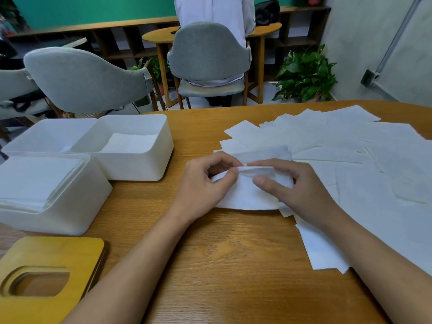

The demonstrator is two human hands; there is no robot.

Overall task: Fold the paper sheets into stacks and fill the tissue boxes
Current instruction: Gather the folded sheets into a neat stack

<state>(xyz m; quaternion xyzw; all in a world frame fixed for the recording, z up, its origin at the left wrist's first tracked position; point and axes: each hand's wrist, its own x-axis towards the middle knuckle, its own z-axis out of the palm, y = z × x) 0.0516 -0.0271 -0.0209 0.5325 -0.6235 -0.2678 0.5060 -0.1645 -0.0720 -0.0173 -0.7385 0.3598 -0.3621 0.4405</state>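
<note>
The left hand (205, 181) and right hand (297, 190) each pinch the raised fold of one paper sheet (245, 197) on the bench (222, 265) — its long axis runs side to side between them. The tissue boxes (135, 168) sit leftward — nearer the left hand.

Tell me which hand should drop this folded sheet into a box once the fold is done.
Probably the left hand. Both hands pinch the sheet, but the left is on the side of the white boxes, with bare table between. The right hand lies by the loose sheets, away from them.
</note>
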